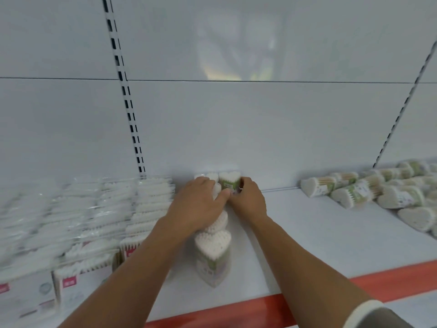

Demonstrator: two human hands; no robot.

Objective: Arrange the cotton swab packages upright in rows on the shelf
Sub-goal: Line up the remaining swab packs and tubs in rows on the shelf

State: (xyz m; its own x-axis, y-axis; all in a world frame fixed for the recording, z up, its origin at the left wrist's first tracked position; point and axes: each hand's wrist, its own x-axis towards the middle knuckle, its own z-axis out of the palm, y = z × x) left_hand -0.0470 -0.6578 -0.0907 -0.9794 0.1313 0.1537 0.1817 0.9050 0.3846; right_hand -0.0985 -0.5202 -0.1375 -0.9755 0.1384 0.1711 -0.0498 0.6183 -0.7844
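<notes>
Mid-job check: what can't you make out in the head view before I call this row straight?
Head view, upright row, middle part: covered by the left hand; count unknown.
Head view, rear package: base hidden behind both hands, right hand included; seating unclear.
Head view, bagged swabs at left: motion-blurred, labels unreadable.
Head view, lying pile: cut by the right edge.

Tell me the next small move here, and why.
Probably let the right hand release the back package and reach for the pile at right. That package already stands upright at the back wall beside the row under the left hand, while the pile's packages lie on their sides.
</notes>
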